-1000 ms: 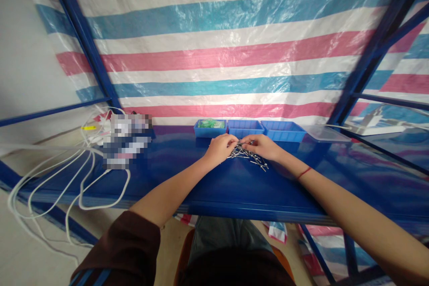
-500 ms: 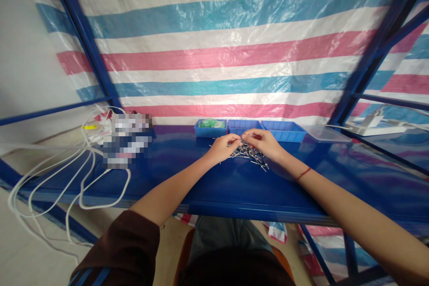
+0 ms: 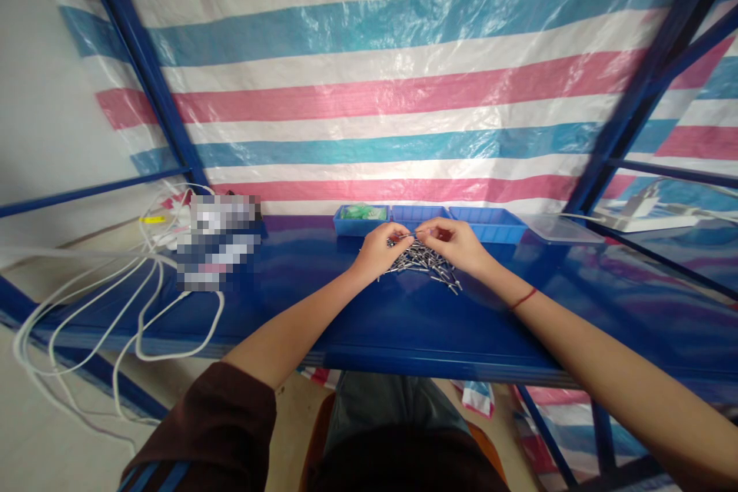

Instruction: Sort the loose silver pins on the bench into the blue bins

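Over a pile of thin silver-and-dark metal rods (image 3: pixel 430 265), my two hands meet with their fingertips close together. My left hand (image 3: pixel 383 248) is closed in a pinch on a thin metal rod (image 3: pixel 410 235). From the other side, my right hand (image 3: pixel 455 243) pinches the facing end of what looks like the same slim piece; whether it is one piece or two joined ones is too small to tell. The fingers partly hide it. The loose rods lie jumbled on the blue tabletop (image 3: pixel 374 323) just below my hands.
Behind my hands stand a blue bin with green-and-white packets (image 3: pixel 363 213) and two more blue bins (image 3: pixel 490 227). A clear plastic lid (image 3: pixel 562 229) lies to their right. White cables (image 3: pixel 138 354) loop over the table's left side. A power strip (image 3: pixel 646 215) sits far right.
My fingertips have drawn slightly apart, with the left hand shifting a little leftward. More of the thin rod shows between them now. The pile looks the same.
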